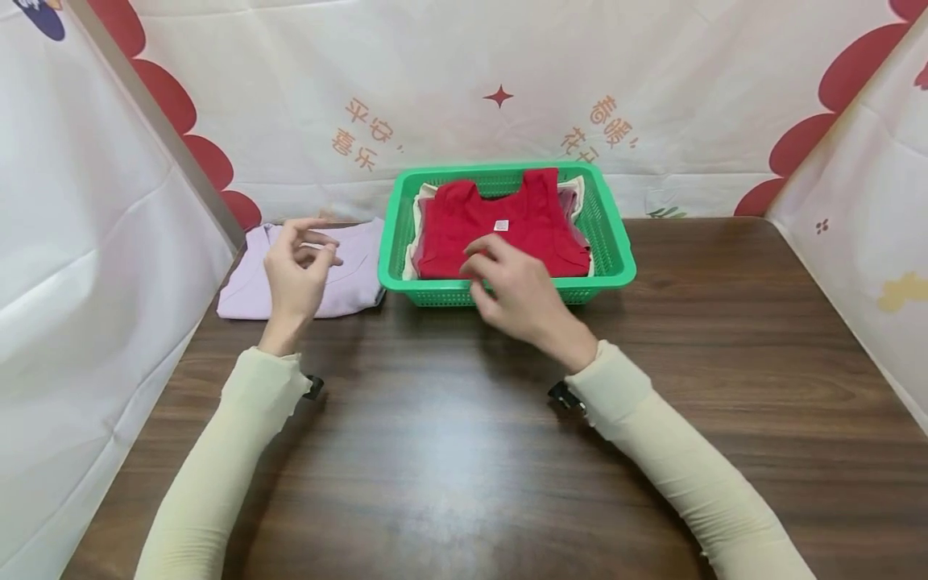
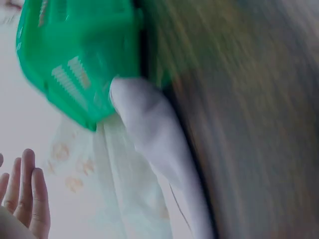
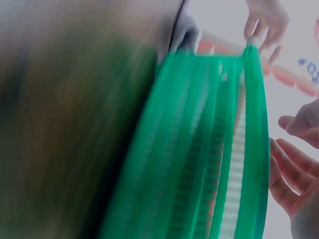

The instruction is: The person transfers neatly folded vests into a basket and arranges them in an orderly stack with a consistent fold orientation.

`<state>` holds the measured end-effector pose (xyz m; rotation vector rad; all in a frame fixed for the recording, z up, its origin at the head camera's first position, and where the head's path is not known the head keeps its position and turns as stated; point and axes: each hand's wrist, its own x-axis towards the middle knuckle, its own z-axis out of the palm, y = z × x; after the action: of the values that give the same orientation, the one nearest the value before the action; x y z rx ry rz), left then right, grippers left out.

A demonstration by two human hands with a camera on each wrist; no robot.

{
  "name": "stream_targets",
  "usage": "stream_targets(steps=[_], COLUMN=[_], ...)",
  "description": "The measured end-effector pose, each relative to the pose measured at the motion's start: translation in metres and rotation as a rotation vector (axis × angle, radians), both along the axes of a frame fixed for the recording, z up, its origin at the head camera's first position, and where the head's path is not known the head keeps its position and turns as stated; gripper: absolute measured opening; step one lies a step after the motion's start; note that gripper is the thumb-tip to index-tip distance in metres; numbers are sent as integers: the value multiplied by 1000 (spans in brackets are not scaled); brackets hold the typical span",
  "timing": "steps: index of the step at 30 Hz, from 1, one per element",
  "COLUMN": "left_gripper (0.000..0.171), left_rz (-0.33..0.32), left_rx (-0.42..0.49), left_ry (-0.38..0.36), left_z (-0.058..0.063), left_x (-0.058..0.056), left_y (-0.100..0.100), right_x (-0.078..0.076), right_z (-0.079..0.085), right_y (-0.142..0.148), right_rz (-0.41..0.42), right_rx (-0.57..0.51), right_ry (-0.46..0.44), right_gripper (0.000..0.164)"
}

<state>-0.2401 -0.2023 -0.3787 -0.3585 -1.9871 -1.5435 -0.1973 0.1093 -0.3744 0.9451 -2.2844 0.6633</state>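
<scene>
A green plastic basket (image 1: 625,256) stands at the back of the table, holding a red sleeveless garment (image 1: 471,234) with a small white tag. Beneath the red one, edges of cream and mauve cloth (image 1: 574,197) show. Left of the basket lies a folded lilac garment (image 1: 355,282), its near right corner by the basket's side. My left hand (image 1: 297,270) hovers over the lilac garment, fingers loosely bent and holding nothing. Over the basket's front rim is my right hand (image 1: 518,294), its fingers relaxed and slightly bent, with nothing in them.
The brown wooden table (image 1: 449,443) spreads out in front of the basket and to its right. A white printed curtain (image 1: 464,80) hangs right behind the basket, and more curtain closes off both sides. Both wrists wear small black devices (image 1: 565,396).
</scene>
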Motion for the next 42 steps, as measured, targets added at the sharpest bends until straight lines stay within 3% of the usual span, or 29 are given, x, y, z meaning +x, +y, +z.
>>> stream_targets(steps=[4,10,12,15,18,25,29,33,38,42], left_gripper=[27,26,26,25,27,40,53,60,63,64], left_rz=[58,245,278,247,192,167,159,139,139,91], left_rx=[71,-112,-143,-97,-70,-298,-401,-403,-398,-425], left_ry=[-71,-142,-174,-238,-301,-470,-584,-685,-755,-779], left_z=[-5,-12,-15,-20,-19,-6,-2,-2,-5,-8], left_x=[-7,-6,-4,-5,-6,-6,-5,-7,-9,-6], left_y=[-27,-65,-75,-86,-93,-120,-137,-145,-148,-154], right_x=[12,27,30,33,33,22,11,-3,-19,-23], right_z=[-7,-14,-17,-21,-23,-20,-17,-18,-25,-29], right_y=[-30,-70,-82,-97,-111,-138,-149,-151,-141,-137], right_rz=[56,149,175,195,194,142,68,46,126,197], right_rx=[-11,55,89,142,188,273,276,246,231,243], right_ry=[-9,-8,-24,-73,-195,-623,-794,-883,-935,-956], right_gripper=[13,16,17,19,23,58,69,67,61,58])
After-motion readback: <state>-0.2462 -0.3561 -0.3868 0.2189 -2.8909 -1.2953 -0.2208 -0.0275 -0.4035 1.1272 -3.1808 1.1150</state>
